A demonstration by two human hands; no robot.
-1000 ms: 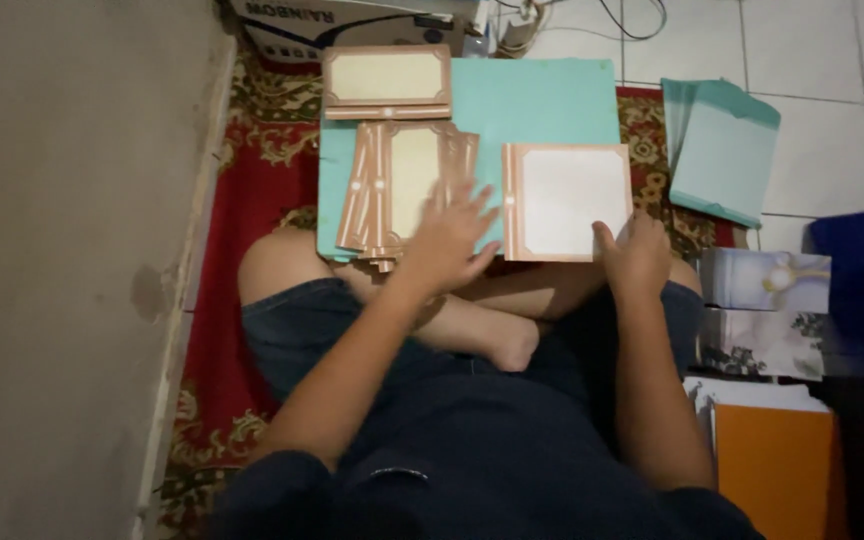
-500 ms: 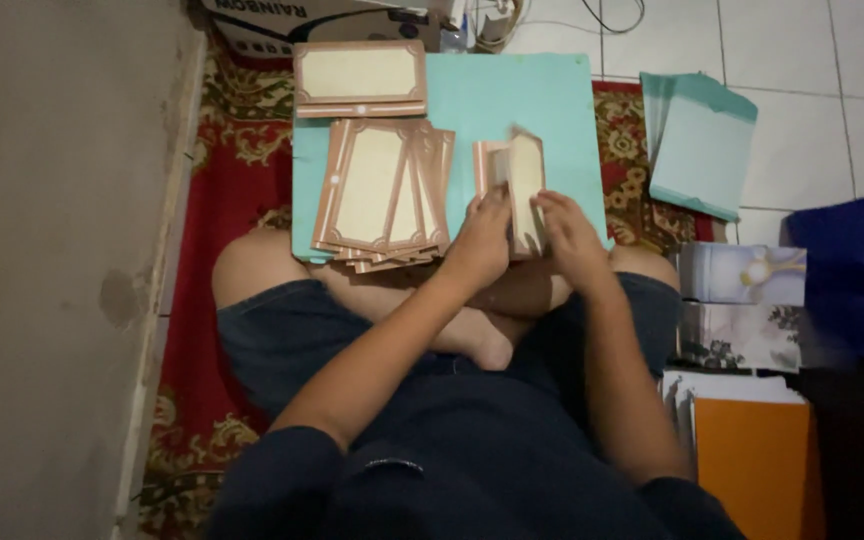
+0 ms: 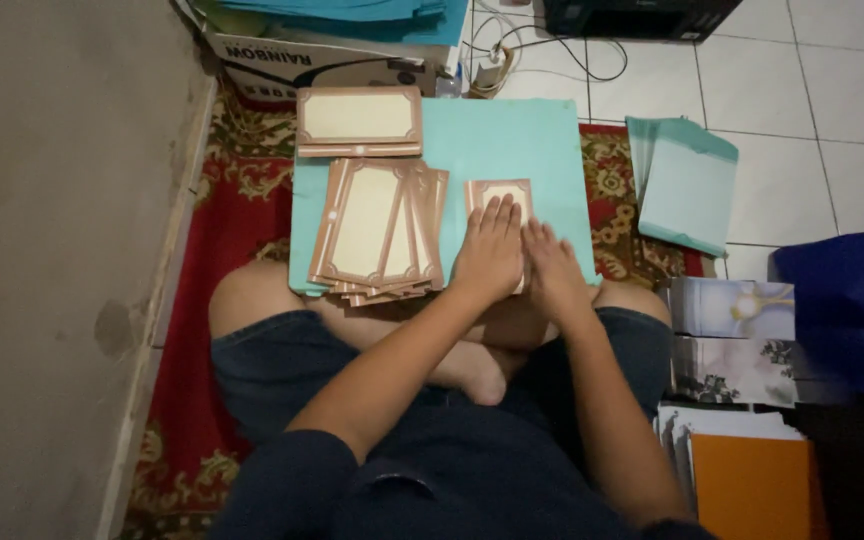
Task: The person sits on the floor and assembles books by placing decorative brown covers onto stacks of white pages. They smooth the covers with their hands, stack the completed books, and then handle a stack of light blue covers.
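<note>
Fingers of left hand [image 3: 489, 252]: extended, close together, flat on the folded card [image 3: 499, 192]. Not clamped; pressing down from above. Fingers of right hand [image 3: 552, 268]: also flat, slightly spread, on the card's right portion, just beside the left hand.

Folded card: cream face, brown ornate border, long axis running away from the body. Only its far end shows beyond the fingertips. Both hands cover it about equally.

Landmark: teal sheet [image 3: 522, 140] under the card. Left on it, fanned stack of cards [image 3: 377, 230], just beside the left hand. At its far left corner, a landscape card pile [image 3: 358, 120].
</note>
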